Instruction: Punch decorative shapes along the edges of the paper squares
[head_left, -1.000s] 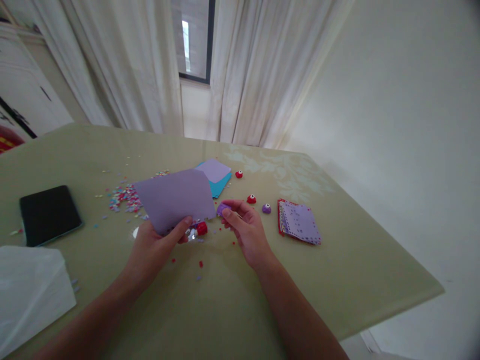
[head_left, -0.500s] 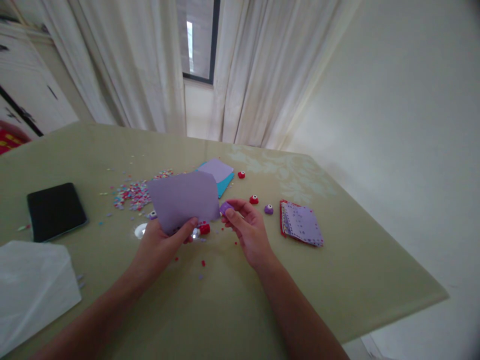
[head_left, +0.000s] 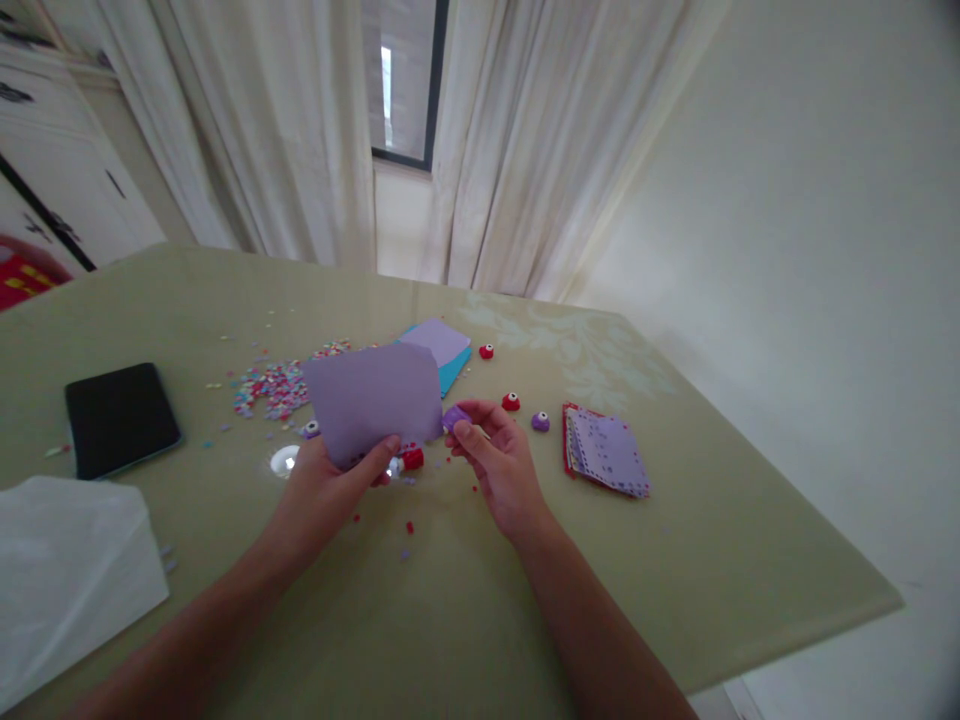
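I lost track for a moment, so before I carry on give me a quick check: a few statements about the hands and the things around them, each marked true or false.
1. The left hand holds a purple sheet. True.
2. The right hand holds a white card. False: it holds a small purple piece.
3. The black tablet lies left of the confetti. True.
4. The stack of cards lies beside the tablet. False: it lies on the other side, right of the right hand.
5. Behind the held sheet, blue paper lies under pale purple paper. True.
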